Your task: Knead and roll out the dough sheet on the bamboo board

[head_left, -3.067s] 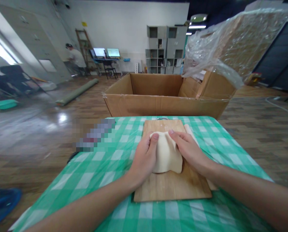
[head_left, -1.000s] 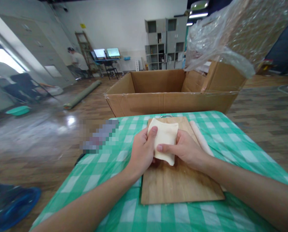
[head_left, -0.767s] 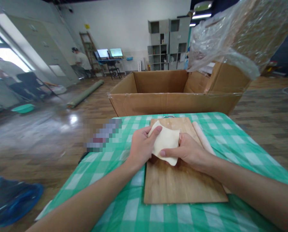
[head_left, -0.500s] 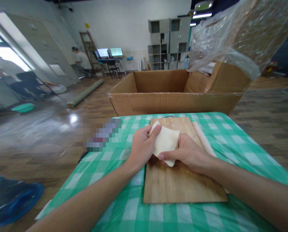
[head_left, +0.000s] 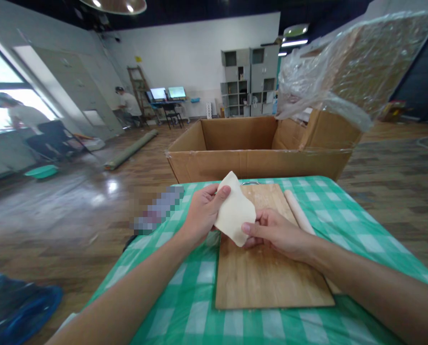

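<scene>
A flat, pale sheet of dough [head_left: 236,213] is held up between my hands, above the wooden cutting board [head_left: 271,278]. My left hand [head_left: 205,208] pinches its left edge, thumb on the near face and fingers behind. At the lower right edge, my right hand [head_left: 275,232] grips the sheet between thumb and fingers. The dough hangs tilted, with one corner pointing up and another down. A light-coloured rolling pin [head_left: 299,212] lies along the board's right side, partly covered by my right forearm.
A green-and-white checked cloth [head_left: 185,297] covers the table. Beyond its far edge stands a large open cardboard box [head_left: 257,165], plastic wrap [head_left: 343,72] at its right. A blurred-out object [head_left: 158,211] lies at the left edge. Two people sit in the left background.
My hands have shifted slightly left with the dough, which is now opened out flatter, with a corner upward. The camera view has tilted up a little.
</scene>
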Available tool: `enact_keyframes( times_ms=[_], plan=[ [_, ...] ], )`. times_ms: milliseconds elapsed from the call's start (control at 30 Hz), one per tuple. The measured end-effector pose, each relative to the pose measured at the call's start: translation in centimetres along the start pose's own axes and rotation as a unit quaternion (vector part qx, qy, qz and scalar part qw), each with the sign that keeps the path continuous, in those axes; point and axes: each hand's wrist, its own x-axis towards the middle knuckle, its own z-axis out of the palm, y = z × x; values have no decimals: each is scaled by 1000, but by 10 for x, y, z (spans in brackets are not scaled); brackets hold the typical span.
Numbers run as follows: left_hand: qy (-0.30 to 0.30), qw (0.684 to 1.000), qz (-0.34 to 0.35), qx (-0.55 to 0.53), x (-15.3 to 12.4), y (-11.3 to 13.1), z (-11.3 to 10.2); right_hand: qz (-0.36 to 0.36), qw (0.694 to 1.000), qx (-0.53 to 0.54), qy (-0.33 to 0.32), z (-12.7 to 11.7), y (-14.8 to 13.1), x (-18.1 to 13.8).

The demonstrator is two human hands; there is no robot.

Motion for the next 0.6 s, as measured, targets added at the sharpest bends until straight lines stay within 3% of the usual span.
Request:
enact_keyframes(
  times_ms=[133, 367, 600],
  plan=[
    [-34, 999, -8, 18, 2, 8, -7, -75, 994, 12, 78, -3, -1, 6],
    [-17, 993, 53, 105, 8, 16, -15, -79, 987, -32, 134, -6, 0, 4],
    [-55, 993, 63, 86, 11, 18, -23, -19, 992, -103, 63, -6, -1, 0]
  ],
)
